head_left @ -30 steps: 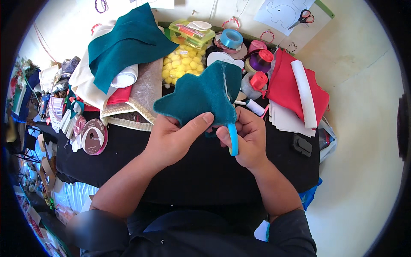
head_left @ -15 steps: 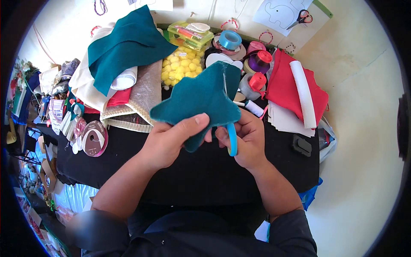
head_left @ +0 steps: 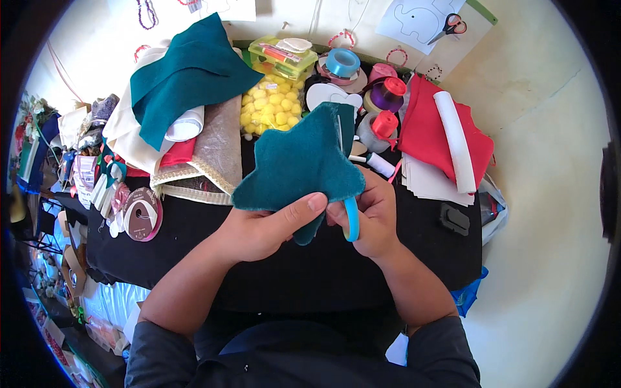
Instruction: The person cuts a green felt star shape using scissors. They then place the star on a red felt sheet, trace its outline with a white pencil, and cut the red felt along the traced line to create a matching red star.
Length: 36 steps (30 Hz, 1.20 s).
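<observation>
A dark green piece of felt (head_left: 301,158) with a wavy, partly cut outline hangs over the middle of the table. My left hand (head_left: 268,226) pinches its lower edge, thumb on top and fingers underneath. In my right hand (head_left: 374,216) is a pair of scissors with a blue handle loop (head_left: 352,218). One metal blade (head_left: 340,132) shows along the felt's right side; the rest of the scissors is hidden behind cloth and fingers. A narrow strip of felt stands to the right of the blade, and another flap hangs below my left thumb.
Behind the felt are a bag of yellow pompoms (head_left: 272,107), a yellow-green box (head_left: 283,57) and ribbon rolls (head_left: 343,63). Folded green felt (head_left: 187,77) lies at left, red felt (head_left: 424,123) with a white roll (head_left: 455,142) at right. A black case (head_left: 455,220) sits near the right edge.
The felt has tilted and shifted slightly, and its lower flap hangs a little lower. Both hands have moved slightly downward, the left also to the right. Both keep their hold.
</observation>
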Motion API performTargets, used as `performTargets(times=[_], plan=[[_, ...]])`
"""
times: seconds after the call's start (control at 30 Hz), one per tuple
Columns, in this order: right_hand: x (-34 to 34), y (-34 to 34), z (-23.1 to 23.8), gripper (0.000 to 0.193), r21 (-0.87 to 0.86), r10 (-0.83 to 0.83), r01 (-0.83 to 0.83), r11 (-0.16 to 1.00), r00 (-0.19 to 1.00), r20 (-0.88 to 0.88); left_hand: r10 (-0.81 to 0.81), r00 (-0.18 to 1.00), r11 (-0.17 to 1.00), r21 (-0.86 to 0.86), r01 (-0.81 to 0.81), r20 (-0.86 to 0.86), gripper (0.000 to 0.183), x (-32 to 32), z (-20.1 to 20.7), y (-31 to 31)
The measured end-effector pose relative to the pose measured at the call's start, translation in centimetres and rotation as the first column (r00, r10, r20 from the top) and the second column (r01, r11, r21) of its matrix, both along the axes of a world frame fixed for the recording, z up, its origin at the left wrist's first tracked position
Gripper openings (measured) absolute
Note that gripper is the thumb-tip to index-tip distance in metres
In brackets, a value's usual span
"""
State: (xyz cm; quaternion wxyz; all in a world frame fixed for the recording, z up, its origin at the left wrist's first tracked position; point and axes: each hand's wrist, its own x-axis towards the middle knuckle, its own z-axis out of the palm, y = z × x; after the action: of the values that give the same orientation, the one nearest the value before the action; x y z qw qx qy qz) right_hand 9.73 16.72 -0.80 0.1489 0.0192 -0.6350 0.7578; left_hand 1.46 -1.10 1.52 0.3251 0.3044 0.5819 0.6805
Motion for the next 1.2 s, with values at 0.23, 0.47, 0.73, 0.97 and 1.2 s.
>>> performTargets(times=[0.23,0.47,0.73,0.97,1.2], plan=[[0.0,0.1,0.0,0.020,0.029,-0.001,0.001,1.000,1.000,0.007,-0.033,0.999,0.999,0.010,0.033,0.016,0.024,0.0,0.2,0.0],[0.1,0.3,0.1,0.022,0.060,0.010,-0.009,0.998,1.000,-0.013,-0.007,1.000,0.999,0.037,0.008,-0.024,0.031,-0.2,-0.2,0.1],[0.3,0.2,0.3,0.024,0.036,0.028,-0.029,0.999,0.999,0.016,0.431,0.900,0.870,0.295,-0.395,-0.066,0.101,-4.1,-1.6,1.4],[0.4,-0.4,0.6,0.026,0.040,0.096,-0.099,0.994,0.993,0.073,0.163,0.877,0.965,0.258,-0.046,-0.452,0.083,-6.1,-0.3,-1.3],[0.5,-0.4,-0.1,0.027,0.079,0.138,-0.144,0.986,0.988,0.073,0.089,0.973,0.948,0.318,-0.018,-0.212,0.012,-4.7,-0.5,-0.6]])
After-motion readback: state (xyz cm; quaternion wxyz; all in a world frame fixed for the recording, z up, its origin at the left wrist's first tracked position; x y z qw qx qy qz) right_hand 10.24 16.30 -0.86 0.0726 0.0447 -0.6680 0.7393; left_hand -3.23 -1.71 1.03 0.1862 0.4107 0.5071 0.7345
